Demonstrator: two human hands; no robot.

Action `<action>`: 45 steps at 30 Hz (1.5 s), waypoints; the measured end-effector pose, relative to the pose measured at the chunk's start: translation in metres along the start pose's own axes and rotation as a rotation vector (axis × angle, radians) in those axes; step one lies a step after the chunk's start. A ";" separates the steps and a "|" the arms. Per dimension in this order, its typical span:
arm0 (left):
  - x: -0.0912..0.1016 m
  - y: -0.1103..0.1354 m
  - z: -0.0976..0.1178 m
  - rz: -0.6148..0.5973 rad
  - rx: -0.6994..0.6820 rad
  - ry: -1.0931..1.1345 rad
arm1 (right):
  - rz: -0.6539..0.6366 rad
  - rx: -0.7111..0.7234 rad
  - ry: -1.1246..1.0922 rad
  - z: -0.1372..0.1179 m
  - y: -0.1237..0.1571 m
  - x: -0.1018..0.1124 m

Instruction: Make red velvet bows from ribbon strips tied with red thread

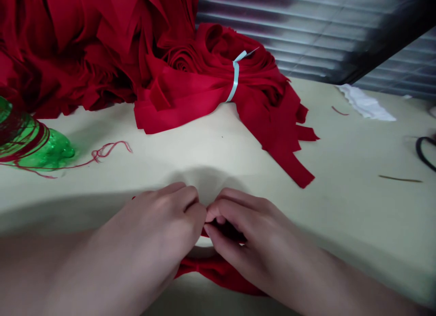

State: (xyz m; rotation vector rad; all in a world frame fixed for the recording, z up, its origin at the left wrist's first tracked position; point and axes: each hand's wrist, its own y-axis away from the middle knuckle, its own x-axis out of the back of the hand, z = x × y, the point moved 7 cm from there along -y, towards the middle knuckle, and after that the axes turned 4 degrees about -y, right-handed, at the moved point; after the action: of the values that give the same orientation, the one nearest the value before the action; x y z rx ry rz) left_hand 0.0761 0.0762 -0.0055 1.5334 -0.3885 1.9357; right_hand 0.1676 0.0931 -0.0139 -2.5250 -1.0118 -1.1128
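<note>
Grip: left hand point(163, 225), right hand point(245, 234) pinched closed on red strip point(211, 268).
Surface: pale table point(340, 207); tied red bundle point(218, 80) 12 o'clock, green bottle point(34, 143) 10 o'clock.
Room: slatted blinds point(306, 25) 1 o'clock.

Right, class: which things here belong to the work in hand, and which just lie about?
In hand: left hand, right hand, red fabric piece pinched between both.
Lying about: tied red strip bundle, green bottle, white scrap, black loop.
</note>
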 end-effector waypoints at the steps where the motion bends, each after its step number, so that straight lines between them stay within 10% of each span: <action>1: 0.000 0.001 -0.001 0.003 0.003 0.006 | 0.007 -0.002 -0.019 0.000 0.000 0.000; 45: 0.005 0.004 0.004 0.049 -0.066 -0.065 | -0.027 0.110 0.382 -0.014 0.006 -0.013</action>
State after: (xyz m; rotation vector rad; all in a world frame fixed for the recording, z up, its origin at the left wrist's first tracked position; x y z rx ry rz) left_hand 0.0762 0.0721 0.0014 1.5606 -0.5173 1.8945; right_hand 0.1574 0.0762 -0.0128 -2.1076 -0.9721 -1.4324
